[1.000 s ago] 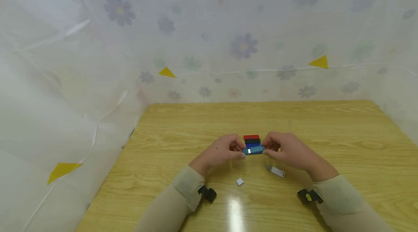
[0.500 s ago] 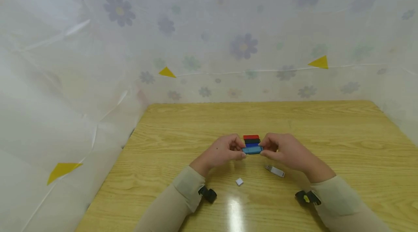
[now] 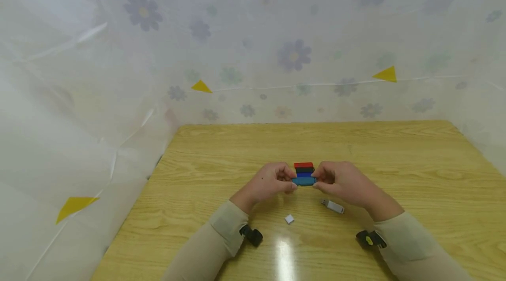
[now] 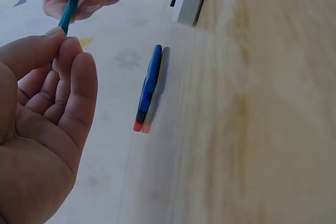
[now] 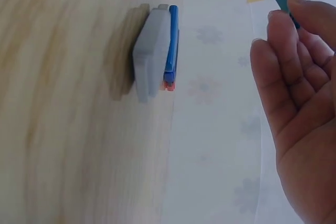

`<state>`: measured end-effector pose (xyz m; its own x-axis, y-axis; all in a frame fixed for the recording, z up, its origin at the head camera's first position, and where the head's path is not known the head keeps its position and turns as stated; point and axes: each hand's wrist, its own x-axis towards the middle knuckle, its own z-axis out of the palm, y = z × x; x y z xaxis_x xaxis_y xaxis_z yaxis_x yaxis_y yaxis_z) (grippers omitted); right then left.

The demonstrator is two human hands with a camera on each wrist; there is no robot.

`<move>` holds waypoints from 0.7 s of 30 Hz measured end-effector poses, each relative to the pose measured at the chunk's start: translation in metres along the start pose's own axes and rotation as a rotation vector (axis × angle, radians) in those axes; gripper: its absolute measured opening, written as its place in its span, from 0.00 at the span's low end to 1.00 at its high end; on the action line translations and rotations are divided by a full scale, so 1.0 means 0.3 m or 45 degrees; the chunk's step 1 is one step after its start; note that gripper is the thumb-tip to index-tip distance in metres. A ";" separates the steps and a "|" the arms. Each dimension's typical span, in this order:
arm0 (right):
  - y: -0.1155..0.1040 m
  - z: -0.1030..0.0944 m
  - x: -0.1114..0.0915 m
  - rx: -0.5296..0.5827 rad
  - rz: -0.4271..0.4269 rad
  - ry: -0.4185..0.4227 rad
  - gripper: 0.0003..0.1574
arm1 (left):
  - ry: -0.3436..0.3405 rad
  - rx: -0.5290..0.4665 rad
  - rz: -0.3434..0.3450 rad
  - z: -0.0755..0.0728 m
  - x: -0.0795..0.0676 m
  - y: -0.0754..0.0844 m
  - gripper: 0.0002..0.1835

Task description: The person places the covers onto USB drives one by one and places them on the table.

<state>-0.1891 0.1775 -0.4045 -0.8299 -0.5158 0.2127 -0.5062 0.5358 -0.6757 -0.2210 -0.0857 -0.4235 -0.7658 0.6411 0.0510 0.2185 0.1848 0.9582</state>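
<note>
A teal USB flash drive is held level above the table between both hands, with no metal plug showing. My left hand pinches its left end between thumb and index finger. At the other end, my right hand pinches it the same way. The left wrist view shows the teal flash drive edge-on between the two sets of fingertips. Behind it on the table lie a blue flash drive, a black flash drive and a red flash drive, side by side.
A white flash drive with its metal plug bare lies below my right hand. Its small white cap lies apart, nearer the front. The wooden table meets a flowered sheet at the back.
One second ago a strip of metal plug showed near the teal drive's left end. The right hand has moved left a little, and the strip is now covered. The left hand stayed nearly still.
</note>
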 end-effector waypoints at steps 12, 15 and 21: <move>0.010 0.014 0.010 -0.140 -0.022 0.047 0.07 | 0.078 0.014 -0.090 0.014 0.004 0.016 0.10; 0.008 0.016 0.013 -0.151 -0.018 0.057 0.07 | 0.107 0.030 -0.095 0.020 0.005 0.021 0.10; -0.001 0.018 0.014 -0.118 0.014 0.076 0.07 | 0.145 0.073 -0.087 0.026 0.001 0.025 0.08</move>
<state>-0.1912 0.1716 -0.4072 -0.8464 -0.4707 0.2490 -0.5145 0.6019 -0.6107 -0.2149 -0.0784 -0.4184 -0.8431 0.5374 0.0208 0.1953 0.2698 0.9429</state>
